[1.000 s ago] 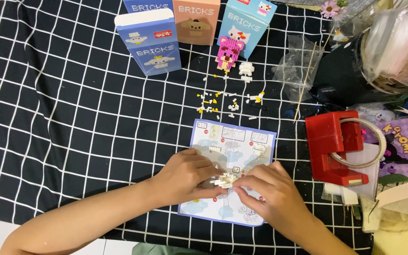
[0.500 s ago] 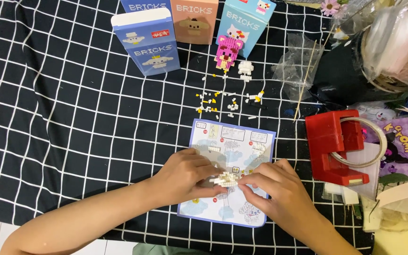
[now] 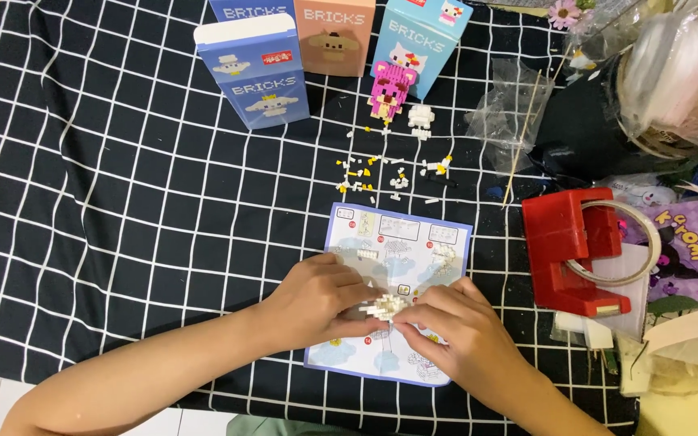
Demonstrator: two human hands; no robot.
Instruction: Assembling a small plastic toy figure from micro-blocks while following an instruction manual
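White mini-brick model [image 3: 384,308] pinched between fingertips of left hand [image 3: 314,301] and right hand [image 3: 454,335], both closed narrowly on it. Directly beneath fingers, blue instruction sheet [image 3: 393,242]. Beyond fingertips, loose white and yellow bricks [image 3: 381,173] on black checked cloth [image 3: 107,202].
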